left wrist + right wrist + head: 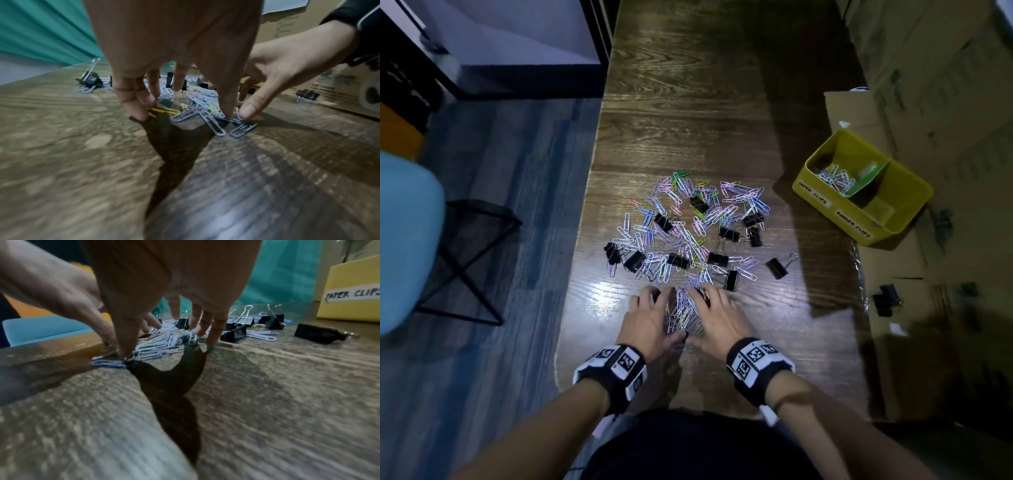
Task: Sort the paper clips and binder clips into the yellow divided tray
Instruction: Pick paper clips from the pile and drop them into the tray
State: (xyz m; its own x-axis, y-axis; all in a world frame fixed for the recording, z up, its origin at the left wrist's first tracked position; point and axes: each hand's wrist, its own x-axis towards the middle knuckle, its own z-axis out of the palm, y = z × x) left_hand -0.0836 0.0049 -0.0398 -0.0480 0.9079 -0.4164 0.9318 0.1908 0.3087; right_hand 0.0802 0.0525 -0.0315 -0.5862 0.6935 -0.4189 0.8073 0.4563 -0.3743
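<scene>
A spread of coloured paper clips (688, 226) mixed with black binder clips (776, 268) lies on the dark wooden table (688, 120). My left hand (650, 315) and right hand (717, 315) stand side by side at its near edge, fingertips on the table, hemming in a small heap of paper clips (683, 313). In the left wrist view my left hand (180, 78) touches clips, thumb tip beside the right thumb (249, 112). The right wrist view shows my right hand (172, 308) spread over white clips (156, 345). The yellow divided tray (859, 219) at right has paper clips (834, 178) in its far compartment.
Cardboard sheets (893, 342) lie along the table's right side under the tray, with a binder clip (887, 298) on them. A blue chair (407, 240) and a black frame (472, 260) stand left of the table's edge. Bare wood stretches beyond the pile.
</scene>
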